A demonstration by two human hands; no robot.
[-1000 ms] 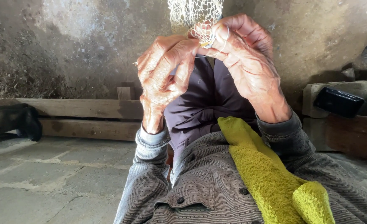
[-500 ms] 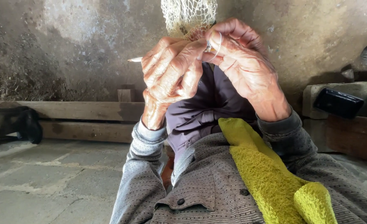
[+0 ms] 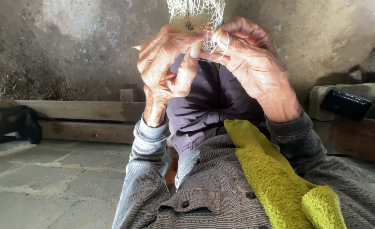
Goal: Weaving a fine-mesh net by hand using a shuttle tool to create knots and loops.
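Left hand (image 3: 166,70) risen; both hands pinch pale net (image 3: 196,15).

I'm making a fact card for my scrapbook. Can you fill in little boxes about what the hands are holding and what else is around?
Left hand: left hand grips a thin pointed tool, its tip poking out to the left
Right hand: right hand pinches the pale net and a thin thread
Net: hangs down from above to the fingers
On the lap: yellow-green towel over a grey striped shirt
Nearby: dark flat device on a ledge to the right
Floor: stone slabs
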